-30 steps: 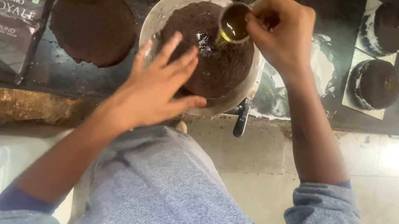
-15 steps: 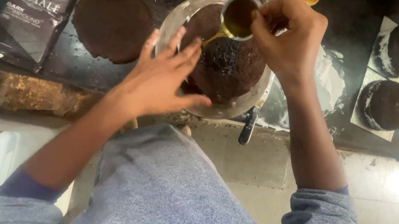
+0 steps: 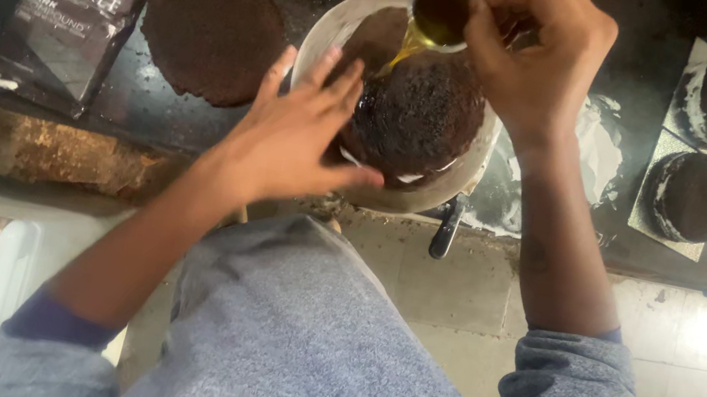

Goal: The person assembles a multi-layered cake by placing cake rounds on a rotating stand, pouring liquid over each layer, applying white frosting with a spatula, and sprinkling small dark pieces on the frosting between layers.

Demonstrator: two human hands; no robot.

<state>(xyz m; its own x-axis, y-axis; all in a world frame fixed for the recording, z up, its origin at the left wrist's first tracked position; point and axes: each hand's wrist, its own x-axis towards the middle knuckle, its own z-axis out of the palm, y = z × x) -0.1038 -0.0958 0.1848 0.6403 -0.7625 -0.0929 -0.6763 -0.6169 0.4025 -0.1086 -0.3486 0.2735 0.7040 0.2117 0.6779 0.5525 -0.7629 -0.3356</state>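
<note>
Tabletop (image 3: 146, 109), dark and smeared with white cream at the right, carries everything here. Largest on it is the round white stand (image 3: 331, 25) at the middle, with the dark chocolate cake (image 3: 421, 118) sitting on it. Left of the stand lies a flat brown cake layer (image 3: 211, 43), and further left a dark packet (image 3: 65, 22). At the right edge two small chocolate cakes (image 3: 693, 195) rest on silver boards.

The left hand (image 3: 297, 135) lies flat with fingers spread and released, its fingertips touching the cake's left side and the stand's rim. The right hand (image 3: 534, 51) has its fingers clenched around a small metal cup (image 3: 442, 1), tipped over the cake's far edge, and a thin stream of golden syrup (image 3: 404, 48) falls from it onto the cake.

Compared with half a second ago, the cup is tilted further and the stream is fuller; a second ago it was held nearly level.
</note>
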